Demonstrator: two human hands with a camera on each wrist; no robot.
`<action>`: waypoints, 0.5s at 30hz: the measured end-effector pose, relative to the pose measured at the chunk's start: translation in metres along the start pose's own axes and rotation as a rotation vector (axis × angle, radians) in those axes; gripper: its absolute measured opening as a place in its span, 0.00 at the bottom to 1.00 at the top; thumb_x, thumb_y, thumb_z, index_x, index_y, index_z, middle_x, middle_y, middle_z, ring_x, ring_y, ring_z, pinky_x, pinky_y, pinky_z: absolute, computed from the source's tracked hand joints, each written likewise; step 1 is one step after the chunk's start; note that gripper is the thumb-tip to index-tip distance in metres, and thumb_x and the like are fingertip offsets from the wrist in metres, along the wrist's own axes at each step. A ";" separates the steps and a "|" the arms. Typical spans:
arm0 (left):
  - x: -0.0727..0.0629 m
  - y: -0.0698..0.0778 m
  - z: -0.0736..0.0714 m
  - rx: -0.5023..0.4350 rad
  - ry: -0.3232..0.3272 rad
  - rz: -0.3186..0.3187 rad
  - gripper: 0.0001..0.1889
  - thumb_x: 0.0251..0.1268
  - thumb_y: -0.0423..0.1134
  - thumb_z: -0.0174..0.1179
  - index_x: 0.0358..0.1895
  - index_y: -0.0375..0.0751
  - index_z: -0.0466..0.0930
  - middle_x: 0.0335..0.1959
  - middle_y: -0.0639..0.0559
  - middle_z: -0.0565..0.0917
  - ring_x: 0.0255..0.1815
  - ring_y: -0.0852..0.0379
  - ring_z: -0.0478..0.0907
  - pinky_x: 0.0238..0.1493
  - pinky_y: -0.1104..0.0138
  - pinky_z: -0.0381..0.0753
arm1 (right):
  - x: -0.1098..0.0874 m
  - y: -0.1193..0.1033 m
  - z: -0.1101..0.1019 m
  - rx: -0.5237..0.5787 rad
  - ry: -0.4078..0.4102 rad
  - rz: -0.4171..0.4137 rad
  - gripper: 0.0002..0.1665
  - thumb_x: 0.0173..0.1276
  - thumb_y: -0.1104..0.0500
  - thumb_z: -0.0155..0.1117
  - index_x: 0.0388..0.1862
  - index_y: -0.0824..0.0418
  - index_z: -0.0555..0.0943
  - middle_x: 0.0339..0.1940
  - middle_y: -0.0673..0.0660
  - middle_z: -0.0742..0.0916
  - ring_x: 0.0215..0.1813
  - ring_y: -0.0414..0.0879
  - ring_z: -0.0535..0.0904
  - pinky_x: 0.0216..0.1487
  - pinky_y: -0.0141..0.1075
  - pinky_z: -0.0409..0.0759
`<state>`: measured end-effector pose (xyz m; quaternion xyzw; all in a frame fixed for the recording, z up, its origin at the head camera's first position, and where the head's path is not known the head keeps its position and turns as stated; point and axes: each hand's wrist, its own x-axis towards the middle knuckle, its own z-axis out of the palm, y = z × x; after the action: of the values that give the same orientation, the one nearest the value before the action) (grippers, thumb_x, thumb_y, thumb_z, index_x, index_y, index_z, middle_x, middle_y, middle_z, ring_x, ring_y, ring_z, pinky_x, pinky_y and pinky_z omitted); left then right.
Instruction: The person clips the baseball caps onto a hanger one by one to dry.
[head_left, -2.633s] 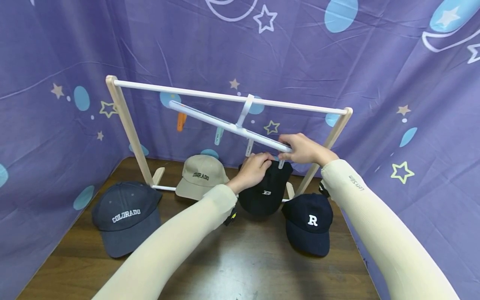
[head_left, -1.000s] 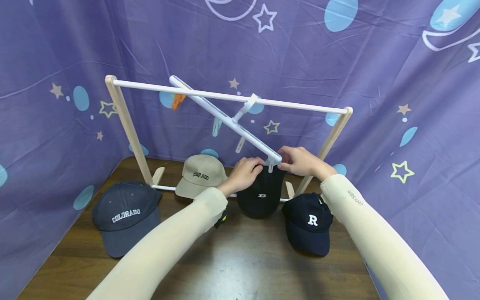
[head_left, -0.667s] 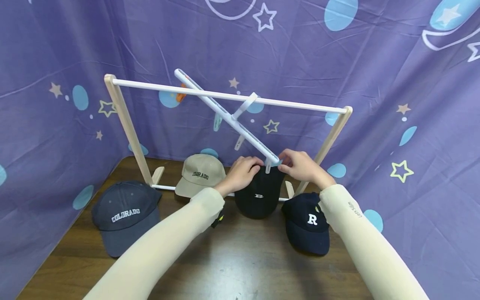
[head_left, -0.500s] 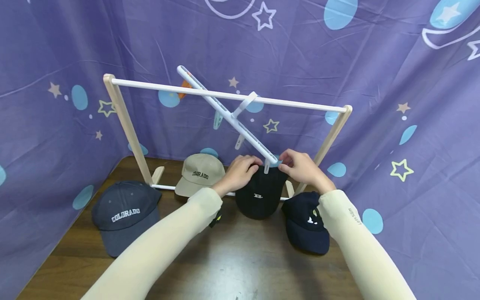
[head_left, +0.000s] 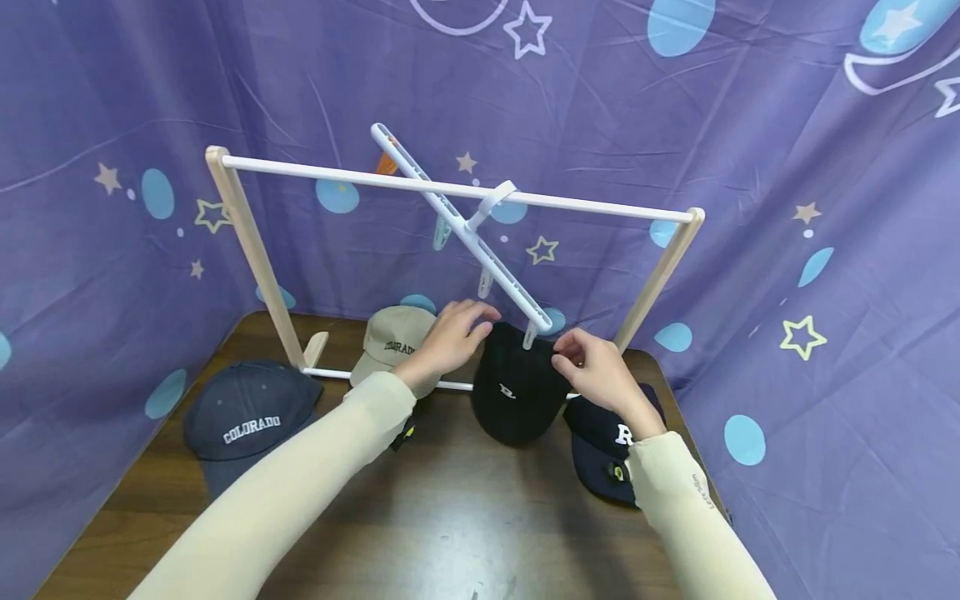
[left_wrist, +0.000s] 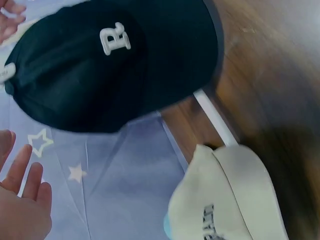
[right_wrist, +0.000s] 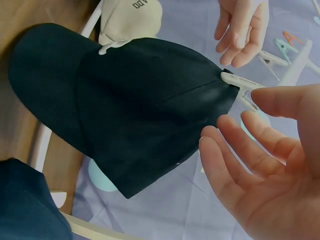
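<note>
A black cap (head_left: pixel 517 392) with a white letter hangs brim down from the white end clip (right_wrist: pixel 242 82) of a pale blue hanger (head_left: pixel 465 229). The hanger tilts, its right end low, and hooks over the rack's white top bar. Left of the cap is my left hand (head_left: pixel 450 337), apart from it with fingers relaxed, as the left wrist view shows. On the other side my right hand (head_left: pixel 597 371) is beside the cap near the clip, fingers loosely bent and holding nothing. In the right wrist view its fingertips (right_wrist: pixel 210 145) overlap the cap's edge; contact is unclear.
A grey cap (head_left: pixel 251 417) lies at left and a beige cap (head_left: pixel 393 337) under the rack. My right wrist partly covers a navy cap (head_left: pixel 600 446). The rack's wooden legs (head_left: pixel 255 258) stand on the brown table (head_left: pixel 450 517). Orange (head_left: pixel 386 162) and teal (head_left: pixel 441 233) clips hang from the hanger.
My right hand let go of the hanger's end and came down beside the cap. My left hand drew away leftward from the cap. The hanger's right end sank and its left end rose.
</note>
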<state>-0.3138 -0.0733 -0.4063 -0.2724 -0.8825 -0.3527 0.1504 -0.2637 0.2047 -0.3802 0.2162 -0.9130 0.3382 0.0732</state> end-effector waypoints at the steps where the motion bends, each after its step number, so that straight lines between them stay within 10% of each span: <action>1: -0.001 -0.002 -0.003 0.000 0.001 -0.005 0.12 0.81 0.34 0.58 0.60 0.39 0.84 0.58 0.43 0.86 0.62 0.42 0.78 0.69 0.50 0.69 | -0.003 0.001 0.002 0.007 0.000 -0.002 0.08 0.74 0.61 0.69 0.49 0.61 0.84 0.40 0.55 0.91 0.41 0.48 0.88 0.48 0.45 0.84; 15: -0.025 -0.057 -0.027 -0.001 -0.031 -0.116 0.13 0.83 0.36 0.55 0.62 0.39 0.83 0.61 0.42 0.84 0.67 0.41 0.74 0.74 0.48 0.63 | -0.016 -0.011 0.038 0.272 -0.127 -0.052 0.14 0.76 0.63 0.68 0.58 0.64 0.83 0.52 0.60 0.91 0.52 0.47 0.88 0.54 0.38 0.86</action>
<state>-0.3252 -0.1359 -0.4294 -0.2263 -0.8989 -0.3568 0.1161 -0.2435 0.1780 -0.4068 0.2688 -0.8556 0.4424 -0.0061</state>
